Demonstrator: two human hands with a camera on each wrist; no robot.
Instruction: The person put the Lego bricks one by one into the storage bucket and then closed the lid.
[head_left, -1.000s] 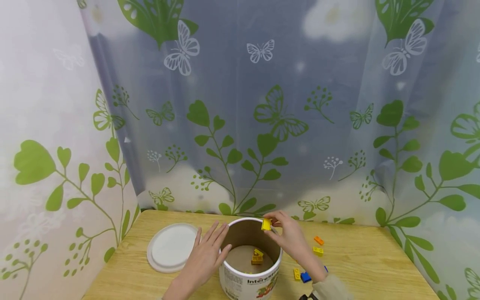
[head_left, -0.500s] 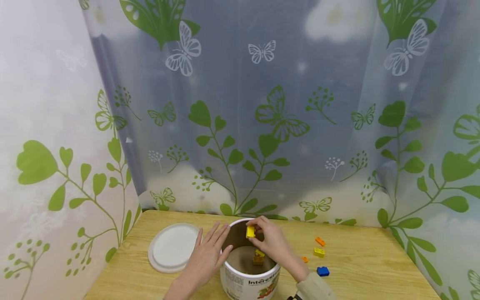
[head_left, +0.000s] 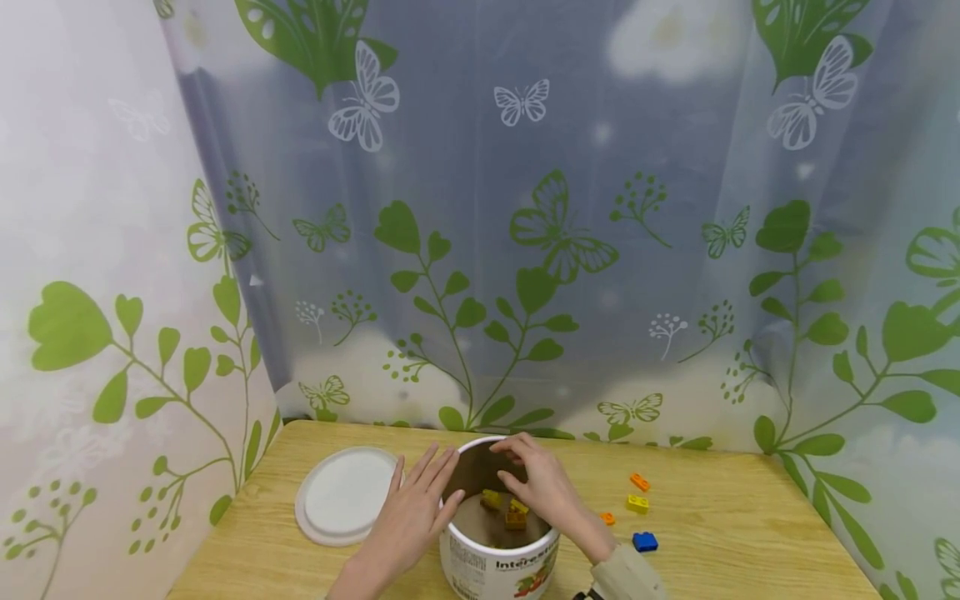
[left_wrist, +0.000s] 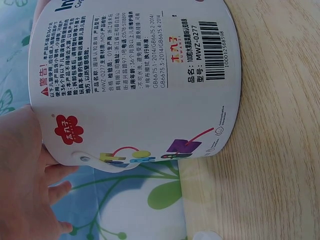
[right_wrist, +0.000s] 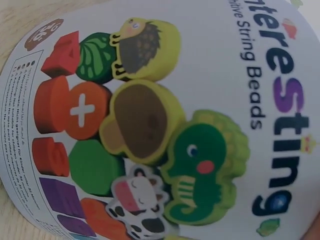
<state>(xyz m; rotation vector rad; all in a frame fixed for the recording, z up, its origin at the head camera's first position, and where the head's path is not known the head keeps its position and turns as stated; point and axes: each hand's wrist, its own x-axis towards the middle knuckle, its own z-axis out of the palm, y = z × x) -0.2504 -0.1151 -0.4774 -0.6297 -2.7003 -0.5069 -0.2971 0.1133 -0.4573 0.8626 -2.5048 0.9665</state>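
A white round tub [head_left: 468, 562] with a printed label stands at the table's front. Down inside it lie a yellow brick [head_left: 491, 499], a smaller yellow brick [head_left: 517, 506] and an orange-brown brick [head_left: 515, 522]. My right hand [head_left: 546, 483] is over the tub's right side, thumb and fingers parted with nothing between them. At the left rim rests my left hand [head_left: 416, 504], its fingers straight and spread. The left wrist view shows that hand [left_wrist: 22, 175] against the tub's side [left_wrist: 135, 100]; the right wrist view is filled by the tub's picture label [right_wrist: 145, 120].
Left of the tub lies a white round lid [head_left: 348, 492] on the wooden table [head_left: 735, 533]. To the right are scattered an orange brick [head_left: 639, 482], a yellow brick [head_left: 637, 503], a small orange brick [head_left: 607, 518] and a blue brick [head_left: 645, 542]. A patterned curtain [head_left: 480, 250] hangs behind.
My right hand moved left over the tub with a yellow brick and let it go; the brick now lies inside. My left hand has stayed at the rim.
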